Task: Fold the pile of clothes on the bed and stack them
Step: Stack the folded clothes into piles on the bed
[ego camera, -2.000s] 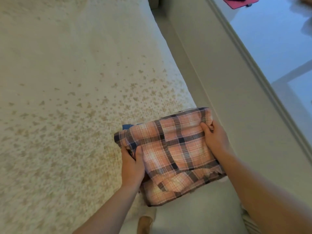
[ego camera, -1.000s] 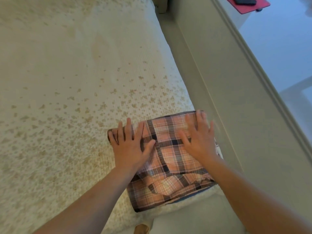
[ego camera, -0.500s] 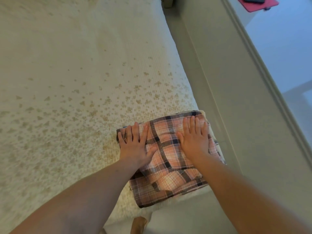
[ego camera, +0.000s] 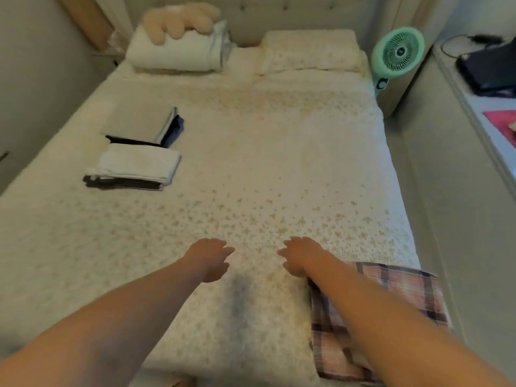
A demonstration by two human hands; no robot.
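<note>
Both hands, left (ego camera: pixel 208 261) and right (ego camera: pixel 300 258), are held over the bed (ego camera: pixel 251 163), fingers loosely spread, nothing held; the folded plaid (ego camera: pixel 396 291) is seen right of them.

Your left hand (ego camera: pixel 208 261) and right hand (ego camera: pixel 300 258) hover empty over the bed (ego camera: pixel 265 163), left of the plaid stack (ego camera: pixel 391 297).

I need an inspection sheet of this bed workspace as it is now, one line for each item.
Surface: bed with speckled cream cover.
Job's things: folded plaid garment at near right corner; two folded stacks on the left.
Clutter: rolled blanket, plush toy, pillow.
Grippers: left hand and right hand open, holding nothing.
Cables: one on the right shelf.
Surroundings: green fan, dark device, headboard.
</note>
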